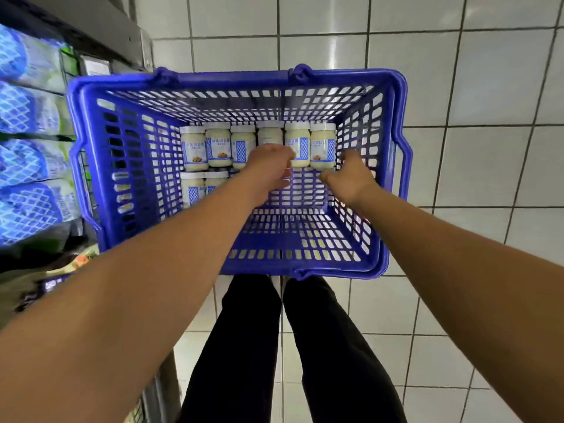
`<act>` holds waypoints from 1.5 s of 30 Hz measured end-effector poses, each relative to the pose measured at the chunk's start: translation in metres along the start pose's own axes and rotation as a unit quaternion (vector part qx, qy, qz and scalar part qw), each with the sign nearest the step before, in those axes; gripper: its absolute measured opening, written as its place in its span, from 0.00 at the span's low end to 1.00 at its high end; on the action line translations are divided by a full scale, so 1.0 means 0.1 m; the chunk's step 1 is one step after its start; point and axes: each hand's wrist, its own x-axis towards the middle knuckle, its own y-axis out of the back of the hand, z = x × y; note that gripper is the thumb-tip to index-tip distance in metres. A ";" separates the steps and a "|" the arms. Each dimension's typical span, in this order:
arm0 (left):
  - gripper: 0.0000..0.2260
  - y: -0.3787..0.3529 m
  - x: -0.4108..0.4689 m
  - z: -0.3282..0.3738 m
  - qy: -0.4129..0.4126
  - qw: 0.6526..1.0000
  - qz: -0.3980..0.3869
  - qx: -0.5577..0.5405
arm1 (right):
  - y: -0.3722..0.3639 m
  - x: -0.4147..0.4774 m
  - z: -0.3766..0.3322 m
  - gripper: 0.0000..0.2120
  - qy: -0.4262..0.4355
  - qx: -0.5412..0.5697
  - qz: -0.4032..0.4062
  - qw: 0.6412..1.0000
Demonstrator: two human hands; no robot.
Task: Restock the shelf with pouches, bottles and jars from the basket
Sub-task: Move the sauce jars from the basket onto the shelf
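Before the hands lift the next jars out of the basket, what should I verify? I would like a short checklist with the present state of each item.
1. Jars remain in the basket: ok, six in the far row and at least two nearer, at the left.
2. Left hand holds a jar: cannot tell; it covers the lower part of the fourth jar and its fingers are hidden.
3. Right hand holds a jar: cannot tell; it is by the rightmost jar.
4. Lids on: ok for the far row.
5. Free place on the shelf: cannot tell; only blurred blue pouches show.
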 end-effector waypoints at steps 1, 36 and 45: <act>0.02 -0.03 0.12 0.00 -0.001 1.000 0.004 0.004 | -0.04 0.10 0.03 0.22 -0.001 -0.004 0.005 1.000; 0.30 -0.35 1.07 -0.82 -0.052 0.973 0.003 0.226 | -0.86 0.77 0.80 0.29 -0.071 0.053 0.053 0.995; 0.32 -0.37 1.14 -1.09 -0.062 0.979 0.020 0.191 | -0.92 0.77 0.94 0.30 -0.096 0.149 0.041 0.983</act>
